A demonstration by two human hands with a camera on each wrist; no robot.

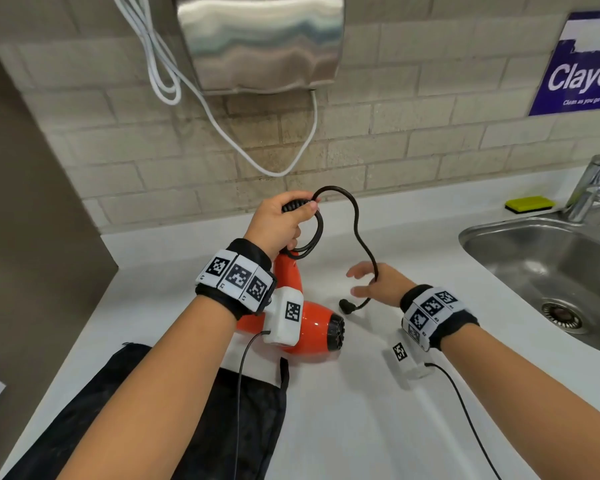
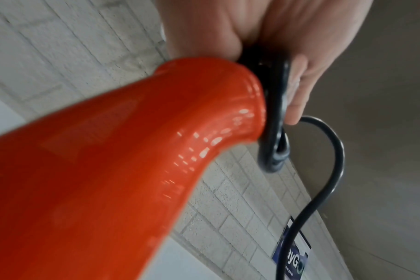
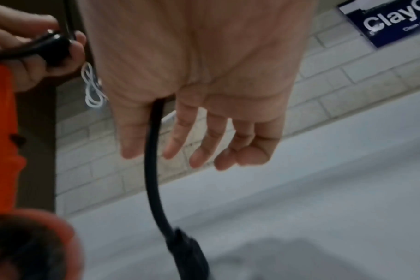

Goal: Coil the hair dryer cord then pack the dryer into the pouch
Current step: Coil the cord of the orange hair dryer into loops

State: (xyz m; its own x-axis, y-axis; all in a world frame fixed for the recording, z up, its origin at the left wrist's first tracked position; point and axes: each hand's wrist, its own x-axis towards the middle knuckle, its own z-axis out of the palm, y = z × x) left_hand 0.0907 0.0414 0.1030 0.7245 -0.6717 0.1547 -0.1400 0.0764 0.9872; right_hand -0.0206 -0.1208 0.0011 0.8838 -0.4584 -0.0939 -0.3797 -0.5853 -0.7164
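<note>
Black mesh pouch [image 1: 153,410] is laid flat at the near left of the white countertop [image 1: 361,410], partly covered by the left forearm. Just beyond it, the orange hair dryer [image 1: 312,327] is held above the counter, nozzle toward the right, its handle end gripped by the left hand [image 1: 278,220]. Several loops of the black cord [image 1: 355,216] are gathered in that hand's curled fingers [image 2: 297,79], pressed against the butt of the handle. From there the cord is arched upward, then dropped to the right hand [image 1: 378,282], whose fingers [image 3: 180,132] are spread and nearly straight; the cord is passed between two of them, not clamped. The plug [image 1: 347,306] is hung below that hand, just right of the nozzle.

On the tiled wall above, a steel hand dryer [image 1: 257,43] is mounted, with a white cable [image 1: 222,123] looped beneath it. Further right, a blue sign [image 1: 582,67] is fixed to the wall. A yellow sponge [image 1: 529,204], a chrome faucet [image 1: 593,185] and a steel sink [image 1: 548,268] are found at the far right.
</note>
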